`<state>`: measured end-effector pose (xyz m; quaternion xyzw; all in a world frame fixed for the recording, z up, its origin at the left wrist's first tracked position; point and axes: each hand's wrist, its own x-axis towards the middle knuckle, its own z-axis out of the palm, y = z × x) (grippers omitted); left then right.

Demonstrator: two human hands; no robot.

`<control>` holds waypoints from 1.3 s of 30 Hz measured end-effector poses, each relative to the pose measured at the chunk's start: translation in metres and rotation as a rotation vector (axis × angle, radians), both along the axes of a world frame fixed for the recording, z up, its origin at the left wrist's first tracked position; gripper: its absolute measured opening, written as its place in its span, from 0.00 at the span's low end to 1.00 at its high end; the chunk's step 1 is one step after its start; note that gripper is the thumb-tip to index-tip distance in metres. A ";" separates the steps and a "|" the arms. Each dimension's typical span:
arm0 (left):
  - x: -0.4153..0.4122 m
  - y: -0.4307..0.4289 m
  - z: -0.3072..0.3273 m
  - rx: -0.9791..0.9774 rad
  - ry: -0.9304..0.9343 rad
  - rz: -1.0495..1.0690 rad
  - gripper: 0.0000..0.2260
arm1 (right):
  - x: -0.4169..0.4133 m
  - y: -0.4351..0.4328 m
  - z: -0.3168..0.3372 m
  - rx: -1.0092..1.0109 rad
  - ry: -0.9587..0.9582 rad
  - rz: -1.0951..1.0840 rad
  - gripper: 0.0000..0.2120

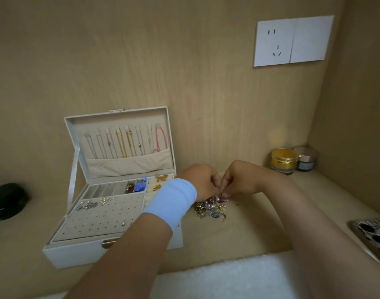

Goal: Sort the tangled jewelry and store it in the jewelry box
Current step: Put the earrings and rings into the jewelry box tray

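Teasing a piece (223, 198) from the tangled jewelry (210, 209), at 3 o'clock of the jewelry box (81, 253).
Left grip (203, 182) and right grip (238, 180) pinch it narrowly; a hard tug could scatter pieces across the desk (260, 229).

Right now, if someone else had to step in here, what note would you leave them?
Hands: left hand and right hand both pinch at the top of the tangled pile, right of the open jewelry box.
Done: necklaces hang in the lid; a few earrings sit on the stud panel.
To do: untangle and store the pile.
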<state>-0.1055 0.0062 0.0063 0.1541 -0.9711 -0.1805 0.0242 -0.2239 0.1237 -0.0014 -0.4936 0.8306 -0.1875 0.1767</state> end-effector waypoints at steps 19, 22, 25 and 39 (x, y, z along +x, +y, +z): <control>-0.004 0.001 -0.003 0.266 0.236 0.142 0.03 | -0.018 0.012 -0.004 -0.187 -0.057 -0.205 0.03; -0.001 0.002 -0.004 0.186 0.160 0.071 0.03 | -0.017 0.015 -0.005 -0.043 -0.030 -0.211 0.05; -0.001 0.005 -0.005 0.087 0.074 0.010 0.03 | -0.017 0.012 -0.009 -0.013 -0.024 -0.252 0.06; 0.001 0.002 0.008 -0.010 0.064 -0.020 0.03 | -0.008 0.003 0.000 0.015 0.102 -0.192 0.04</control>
